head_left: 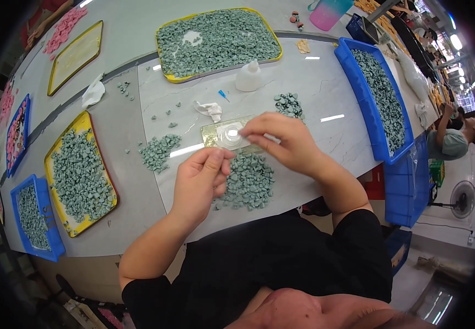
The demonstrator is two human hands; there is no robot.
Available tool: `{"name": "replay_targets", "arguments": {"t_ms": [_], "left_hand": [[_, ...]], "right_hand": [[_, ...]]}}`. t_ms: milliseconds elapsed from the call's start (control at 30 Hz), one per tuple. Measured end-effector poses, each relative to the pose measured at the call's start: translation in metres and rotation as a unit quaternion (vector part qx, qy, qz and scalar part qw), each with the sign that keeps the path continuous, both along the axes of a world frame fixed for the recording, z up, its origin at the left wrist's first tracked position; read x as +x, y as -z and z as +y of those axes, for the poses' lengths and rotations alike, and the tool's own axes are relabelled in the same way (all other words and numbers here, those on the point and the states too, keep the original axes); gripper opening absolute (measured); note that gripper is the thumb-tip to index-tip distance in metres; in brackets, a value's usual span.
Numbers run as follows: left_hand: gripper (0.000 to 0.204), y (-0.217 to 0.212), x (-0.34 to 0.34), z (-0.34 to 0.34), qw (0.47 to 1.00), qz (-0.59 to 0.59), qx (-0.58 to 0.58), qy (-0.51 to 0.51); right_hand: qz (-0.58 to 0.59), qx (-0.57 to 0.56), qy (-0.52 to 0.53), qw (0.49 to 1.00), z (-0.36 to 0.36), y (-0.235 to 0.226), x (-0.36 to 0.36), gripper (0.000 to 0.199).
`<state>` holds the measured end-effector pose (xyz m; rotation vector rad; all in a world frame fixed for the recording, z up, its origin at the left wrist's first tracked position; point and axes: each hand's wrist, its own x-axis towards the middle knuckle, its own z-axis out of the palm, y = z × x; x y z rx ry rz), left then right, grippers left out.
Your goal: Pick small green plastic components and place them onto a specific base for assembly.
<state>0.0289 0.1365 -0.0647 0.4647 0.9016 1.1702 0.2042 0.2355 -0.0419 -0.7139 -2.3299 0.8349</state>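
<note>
Left hand: We find the left hand (198,183) curled shut at the near edge of the marble-patterned table (330,104), thumb pressed to forefinger. It looks pinched on something small, but we cannot tell what; the piece itself is hidden.

Right hand: The right hand (287,141) reaches leftward, fingertips closed lightly at the rim of a small clear round dish (231,135). Whether it grips the dish or a piece at its edge, we cannot tell.

Dish position: The dish sits on a shiny gold-coloured plate (213,134) between the two hands, just beyond the left thumb.

Working stock: A loose pile of small green pieces (247,180) lies directly under and beside the left hand. A smaller heap (159,151) lies to its left, and another small cluster (289,104) beyond the right hand.

Bulk stock: We note a yellow tray (218,41) heaped full at the far side, a second yellow tray (81,175) at the left, and a long blue bin (380,98) at the right, all holding the same green pieces.

Other items: A white squeeze bottle (248,77) and a crumpled tissue (209,109) stand near the plate.

Progress: In our judgement the work runs piece by piece and is far from finished; the trays and bin remain well filled, and we cannot tell processed pieces from unprocessed ones.
</note>
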Motion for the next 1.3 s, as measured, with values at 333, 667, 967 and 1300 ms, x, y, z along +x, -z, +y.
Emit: {"name": "replay_targets", "arguments": {"t_ms": [333, 667, 967, 1300], "left_hand": [[0.02, -0.002, 0.001, -0.002, 0.998, -0.065, -0.021, 0.0], [0.027, -0.003, -0.002, -0.003, 0.998, 0.063, 0.001, -0.019], [0.025, -0.001, -0.01, 0.002, 0.999, -0.011, -0.009, -0.042], [0.021, 0.0, -0.012, 0.003, 0.994, -0.035, -0.016, -0.098]], "right_hand": [[0.105, 0.098, -0.049, 0.988, -0.012, 0.011, -0.017, 0.022], [0.048, 0.219, -0.056, 0.973, -0.007, 0.007, -0.01, 0.027], [-0.047, 0.338, -0.041, 0.939, 0.007, 0.012, -0.003, 0.025], [-0.077, 0.372, -0.062, 0.923, 0.006, 0.014, -0.011, 0.025]]}}
